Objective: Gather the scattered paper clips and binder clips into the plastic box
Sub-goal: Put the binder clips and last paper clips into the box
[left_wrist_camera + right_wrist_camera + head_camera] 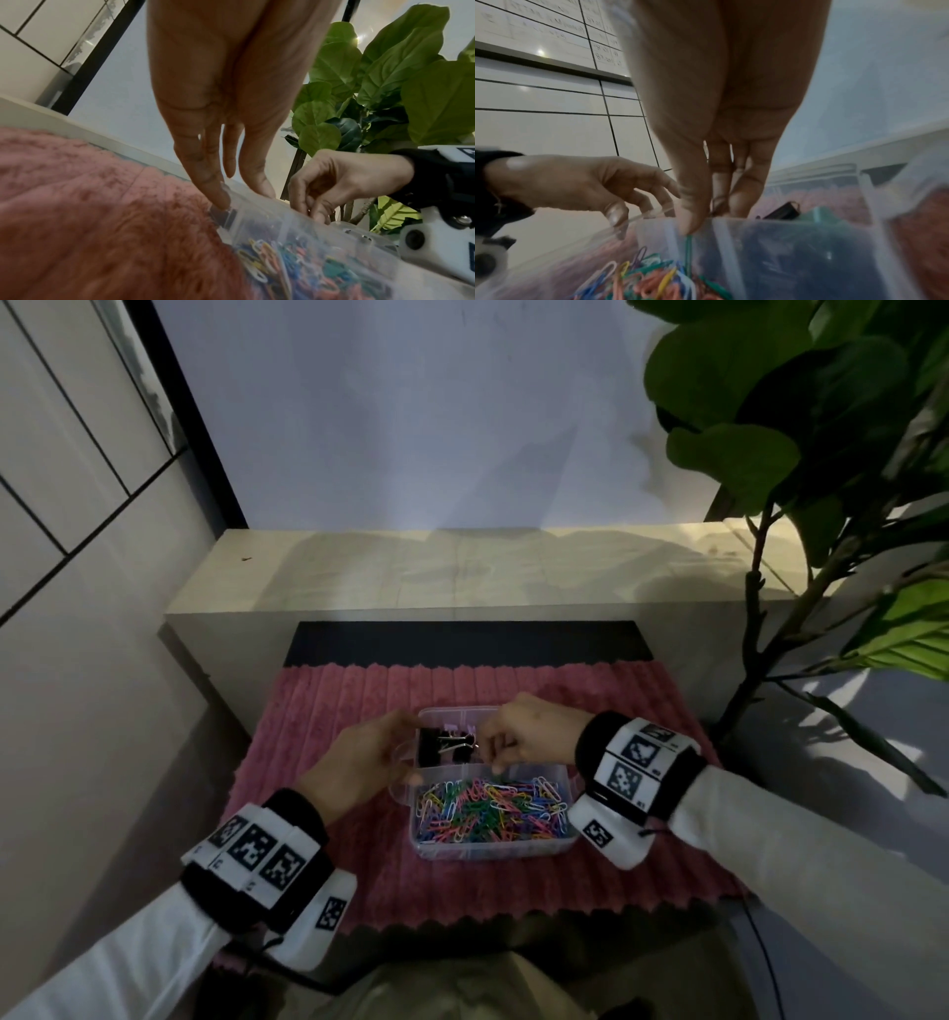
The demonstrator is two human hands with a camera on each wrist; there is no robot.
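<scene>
Clear plastic box (493,850) sits mid pink ribbed mat (318,711), divided into compartments. Near compartment: full of coloured paper clips (493,809). Far-left compartment: black binder clips (444,744), wire handles visible.

Left hand (369,757): at the box's left edge by the far compartment, fingers fairly straight and pointing down. In the left wrist view the fingertips (218,198) touch the box's rim and side wall; not wrapped round anything.

Right hand (534,734): over the divider between far and near compartments, fingers bunched downward. In the right wrist view the thumb tip (693,221) sits on the top end of a green paper clip (688,251) standing upright against the divider; whether it's actually pinched, cannot tell.

Mat lies on a dark surface in front of a pale wooden counter (462,572). Large-leafed potted plant (821,428) to the right, white wall (411,403) behind, tiled wall on the left.
</scene>
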